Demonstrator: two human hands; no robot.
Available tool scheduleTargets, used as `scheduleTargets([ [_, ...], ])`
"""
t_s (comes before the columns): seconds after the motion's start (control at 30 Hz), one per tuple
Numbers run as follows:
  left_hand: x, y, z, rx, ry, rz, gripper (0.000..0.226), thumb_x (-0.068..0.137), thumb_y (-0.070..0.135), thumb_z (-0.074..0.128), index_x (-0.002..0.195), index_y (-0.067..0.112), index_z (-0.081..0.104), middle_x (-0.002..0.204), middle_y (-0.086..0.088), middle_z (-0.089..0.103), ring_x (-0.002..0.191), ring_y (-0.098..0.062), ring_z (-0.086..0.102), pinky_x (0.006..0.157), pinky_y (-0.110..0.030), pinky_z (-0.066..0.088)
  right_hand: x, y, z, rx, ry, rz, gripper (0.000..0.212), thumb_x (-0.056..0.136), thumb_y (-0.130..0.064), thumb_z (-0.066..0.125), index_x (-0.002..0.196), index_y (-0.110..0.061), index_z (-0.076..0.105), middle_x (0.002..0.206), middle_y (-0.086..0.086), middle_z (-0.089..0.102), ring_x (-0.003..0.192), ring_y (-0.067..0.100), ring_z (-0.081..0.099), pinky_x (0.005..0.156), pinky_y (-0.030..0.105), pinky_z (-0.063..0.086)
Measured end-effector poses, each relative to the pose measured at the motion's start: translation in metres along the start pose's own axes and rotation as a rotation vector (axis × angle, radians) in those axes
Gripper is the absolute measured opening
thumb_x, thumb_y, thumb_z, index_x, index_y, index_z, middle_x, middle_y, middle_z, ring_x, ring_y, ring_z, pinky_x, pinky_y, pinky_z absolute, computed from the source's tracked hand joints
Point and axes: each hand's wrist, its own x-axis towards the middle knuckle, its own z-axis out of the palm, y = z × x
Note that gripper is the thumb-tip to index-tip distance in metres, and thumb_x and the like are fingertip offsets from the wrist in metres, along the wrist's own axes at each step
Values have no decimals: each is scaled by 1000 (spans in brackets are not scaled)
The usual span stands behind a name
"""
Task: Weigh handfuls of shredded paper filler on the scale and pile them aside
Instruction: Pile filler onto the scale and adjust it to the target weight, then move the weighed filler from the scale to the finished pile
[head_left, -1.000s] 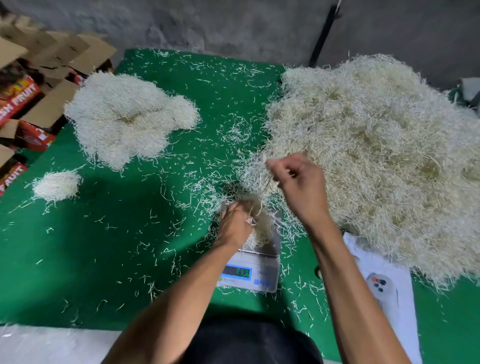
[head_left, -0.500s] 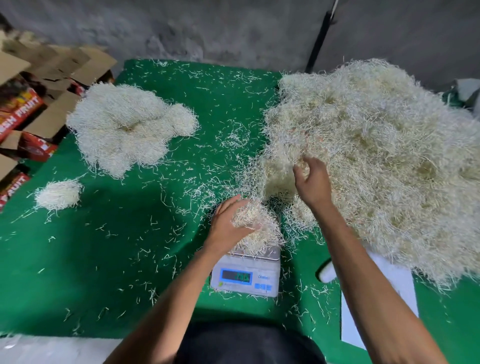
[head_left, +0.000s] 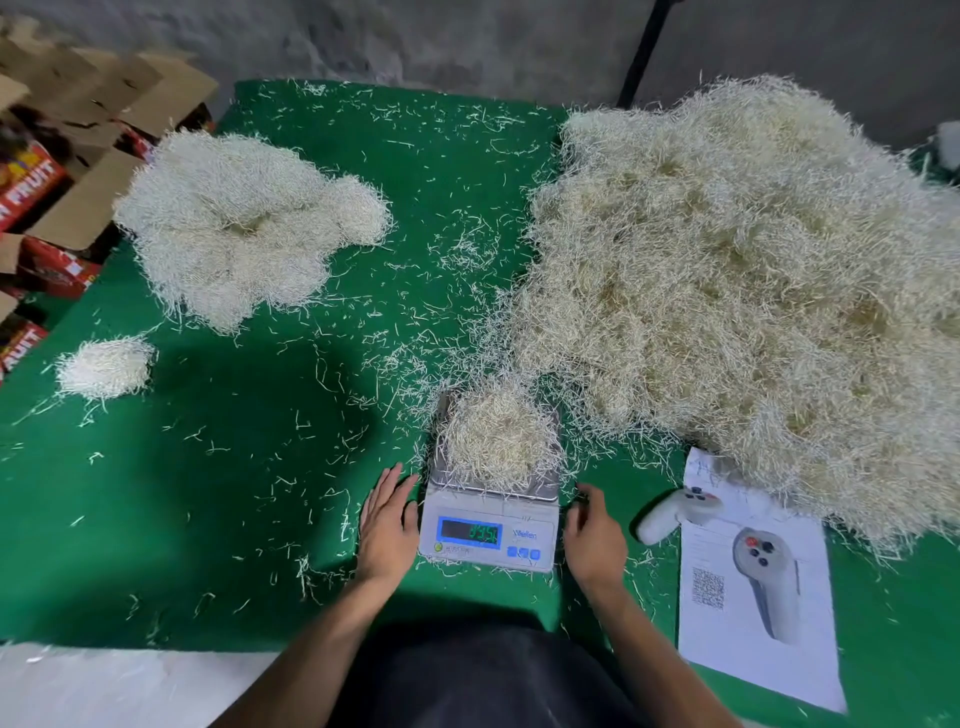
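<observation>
Filler handful (head_left: 500, 441) sits on scale (head_left: 488, 535), between both hands.

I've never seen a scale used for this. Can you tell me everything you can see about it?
The scale is a small, pale, plastic-looking box with a shiny metal platform on top. A clump of shredded paper lies on the platform. Its blue-framed display is lit, with digits too blurred to read, and small blue buttons sit beside it. It stands on the green table cover, flanked by the left hand and right hand.

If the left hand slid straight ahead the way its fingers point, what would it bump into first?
Probably only loose shreds on the green cloth: the left hand points up past the scale, whose edge it might graze.
</observation>
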Motion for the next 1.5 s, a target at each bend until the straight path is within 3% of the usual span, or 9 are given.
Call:
scheduleTargets([
  [0.7, 6, -10, 5, -41, 51, -27, 41, 103, 8, 52, 142, 19, 57, 158, 6, 40, 150, -16, 30, 124, -40, 22, 6, 2, 3, 153, 37, 87, 34, 107, -33, 46, 134, -15, 56, 92, 6, 74, 75, 24, 67, 68, 32, 51],
  [0.77, 16, 10, -3, -179, 172, -113, 38, 106, 16, 46, 144, 18, 53, 150, 4, 50, 138, -15, 46, 117, -38, 34, 9, -12, -7, 339, 128, 106, 51, 107, -47, 38, 139, -11, 54, 110, 7, 73, 94, 21, 69, 83, 36, 55],
  [0.9, 42, 79, -26, -387, 213, -97, 31, 111, 32, 31, 125, 55, 46, 118, 45, 45, 104, 27, 43, 96, -18, 38, 24, -57, -34, 346, 145, -189, 69, 105, -66, 31, 162, -29, 18, 164, -6, 32, 146, 12, 38, 117, 41, 34],
  [1.07, 52, 159, -8, -713, -163, -308, 50, 109, 47, 31, 142, 19, 55, 120, 6, 65, 102, -6, 60, 90, -24, 49, 23, -149, -18, 391, -84, -402, 64, 108, -58, 33, 162, -27, 19, 167, -8, 23, 152, 7, 24, 126, 48, 22],
  [1.13, 49, 172, -11, -1011, -182, -537, 47, 111, 40, 33, 149, 15, 46, 147, -9, 51, 125, -21, 56, 105, -31, 44, 30, -177, -23, 616, -121, -157, 74, 100, -64, 48, 161, -27, 27, 153, 1, 50, 137, 12, 49, 116, 43, 41],
  [1.23, 54, 165, -23, -1234, -128, -634, 57, 107, 46, 41, 152, 10, 40, 160, -16, 35, 136, -26, 47, 113, -34, 37, 40, -202, -38, 741, -87, 61, 76, 96, -52, 65, 158, -19, 35, 74, -9, 66, 65, -4, 58, 63, 19, 51],
  [1.33, 63, 160, -42, -1521, -217, -723, 81, 89, 79, 42, 144, 20, 54, 145, -12, 56, 136, -30, 51, 114, -53, 36, 25, -230, -34, 737, -43, -244, 53, 104, -34, 59, 153, -23, 44, 137, -12, 61, 125, -12, 52, 107, 12, 41],
  [1.43, 84, 146, -68, -1598, -165, -530, 33, 102, 43, 46, 129, 30, 60, 119, 7, 64, 102, 3, 67, 99, -30, 46, -7, -242, -14, 566, -180, -648, 44, 104, -28, 52, 148, -22, 53, 156, -11, 43, 146, -5, 30, 123, 16, 15],
  [1.5, 86, 141, -79, -1611, -173, -453, 27, 97, 33, 52, 110, 18, 70, 105, -3, 62, 87, -9, 69, 84, -28, 51, -8, -252, -13, 591, -229, -630, 54, 104, -46, 48, 153, -25, 45, 161, -11, 37, 151, -1, 26, 126, 25, 15],
])
